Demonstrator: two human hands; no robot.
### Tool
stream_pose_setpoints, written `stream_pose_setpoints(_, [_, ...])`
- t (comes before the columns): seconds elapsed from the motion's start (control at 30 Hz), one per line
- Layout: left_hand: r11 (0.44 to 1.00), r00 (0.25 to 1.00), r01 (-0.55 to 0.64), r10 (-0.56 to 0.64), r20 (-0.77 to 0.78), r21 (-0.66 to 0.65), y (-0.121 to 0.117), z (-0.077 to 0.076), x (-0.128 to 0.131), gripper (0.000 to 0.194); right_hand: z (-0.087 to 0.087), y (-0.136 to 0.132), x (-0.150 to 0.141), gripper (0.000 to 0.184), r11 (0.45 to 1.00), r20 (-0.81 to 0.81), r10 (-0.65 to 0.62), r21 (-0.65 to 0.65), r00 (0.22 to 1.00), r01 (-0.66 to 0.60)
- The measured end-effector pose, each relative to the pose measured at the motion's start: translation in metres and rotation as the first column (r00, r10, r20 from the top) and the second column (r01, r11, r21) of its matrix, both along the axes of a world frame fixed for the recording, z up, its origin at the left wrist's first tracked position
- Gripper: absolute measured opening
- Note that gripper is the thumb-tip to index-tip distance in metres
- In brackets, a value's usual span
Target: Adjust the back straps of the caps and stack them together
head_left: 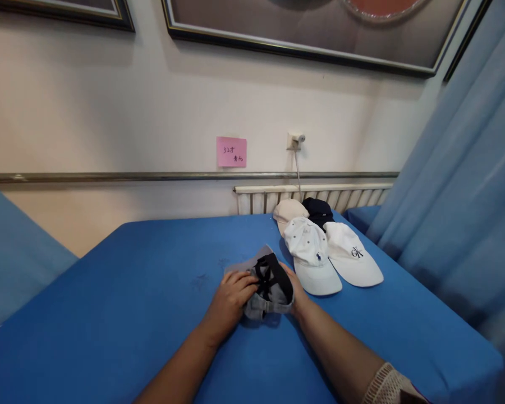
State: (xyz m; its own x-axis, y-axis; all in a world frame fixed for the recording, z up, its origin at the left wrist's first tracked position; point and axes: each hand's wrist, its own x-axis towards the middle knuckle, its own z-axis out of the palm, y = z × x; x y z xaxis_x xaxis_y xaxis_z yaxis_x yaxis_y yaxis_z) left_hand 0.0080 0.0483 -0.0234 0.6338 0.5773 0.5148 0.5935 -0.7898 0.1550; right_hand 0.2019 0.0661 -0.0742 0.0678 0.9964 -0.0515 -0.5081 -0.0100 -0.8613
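Observation:
A grey baseball cap is held between my two hands just over the blue sheet, its black-lined inside turned up toward me and its brim pointing away. My left hand grips the cap's left edge, fingers curled over the rim. On the opposite side my right hand is wrapped round the cap, its fingers mostly hidden behind it. Just right of the hands lie a white cap with a small dark polo emblem and a white cap with black letters. Behind them rest a beige cap and a dark navy cap.
A blue sheet covers the table. Against the wall behind stand a white radiator and a metal rail. A pink note and a socket with a plug are above. Blue curtains hang at both sides.

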Motion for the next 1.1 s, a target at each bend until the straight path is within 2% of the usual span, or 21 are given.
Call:
stream_pose_setpoints(0.07, [0.991,0.992,-0.114,0.11,-0.062,-0.068,0.007,-0.005,-0.004,0.028,-0.001,0.002,0.003,0.039,0.995,0.103,-0.088,-0.042,0.991,0.092])
stream_pose_setpoints(0.17, [0.949,0.965,-0.256,0.238,-0.113,-0.186,0.015,-0.014,-0.014,0.027,-0.002,-0.001,0.008,0.032,0.949,0.281,-0.282,-0.058,0.917,0.31])
stream_pose_setpoints(0.2, [0.934,0.959,-0.279,0.259,-0.115,-0.222,0.016,-0.016,-0.017,0.028,-0.001,-0.006,0.01,0.029,0.935,0.323,-0.324,-0.036,0.889,0.354])
stream_pose_setpoints(0.27, [0.911,0.955,-0.298,0.282,-0.095,-0.285,0.018,-0.02,-0.02,0.031,0.003,-0.019,0.012,0.024,0.93,0.411,-0.36,0.085,0.837,0.358])
stream_pose_setpoints(0.33, [0.899,0.956,-0.289,0.292,-0.041,-0.33,0.017,-0.02,-0.02,0.036,0.008,-0.035,0.012,0.021,0.921,0.581,-0.369,0.332,0.725,0.202])
stream_pose_setpoints(0.4, [0.9,0.959,-0.251,0.281,0.034,-0.357,0.014,-0.018,-0.018,0.043,0.013,-0.048,0.01,0.019,0.892,0.735,-0.333,0.449,0.59,-0.057])
stream_pose_setpoints(0.5, [0.906,0.965,-0.176,0.237,0.116,-0.386,0.006,-0.011,-0.014,0.053,0.02,-0.058,0.007,0.018,0.878,0.907,-0.225,0.346,0.355,-0.33])
stream_pose_setpoints(0.57, [0.901,0.967,-0.146,0.217,0.134,-0.409,-0.003,-0.005,-0.01,0.052,0.023,-0.059,0.006,0.028,0.884,0.96,-0.159,0.242,0.23,-0.4])
stream_pose_setpoints(0.63, [0.89,0.97,-0.124,0.202,0.135,-0.439,-0.012,-0.001,-0.007,0.043,0.025,-0.058,0.006,0.033,0.883,0.978,-0.117,0.181,0.171,-0.432])
stream_pose_setpoints(0.73, [0.861,0.983,-0.081,0.151,0.1,-0.502,-0.023,0.001,-0.001,0.026,0.025,-0.057,0.007,0.027,0.883,0.982,-0.083,0.152,0.172,-0.443])
stream_pose_setpoints(0.83, [0.845,0.991,-0.069,0.121,0.063,-0.531,-0.026,-0.001,0.003,0.019,0.022,-0.057,0.007,0.017,0.891,0.969,-0.075,0.171,0.234,-0.422])
stream_pose_setpoints(0.93, [0.849,0.989,-0.079,0.132,0.064,-0.522,-0.026,-0.004,0.006,0.012,0.016,-0.056,0.007,0.017,0.886,0.952,-0.071,0.197,0.296,-0.42])
stream_pose_setpoints(1.1, [0.864,0.983,-0.1,0.164,0.088,-0.494,-0.025,-0.007,0.008,0.015,0.013,-0.054,0.008,0.014,0.88,0.93,-0.064,0.225,0.363,-0.419])
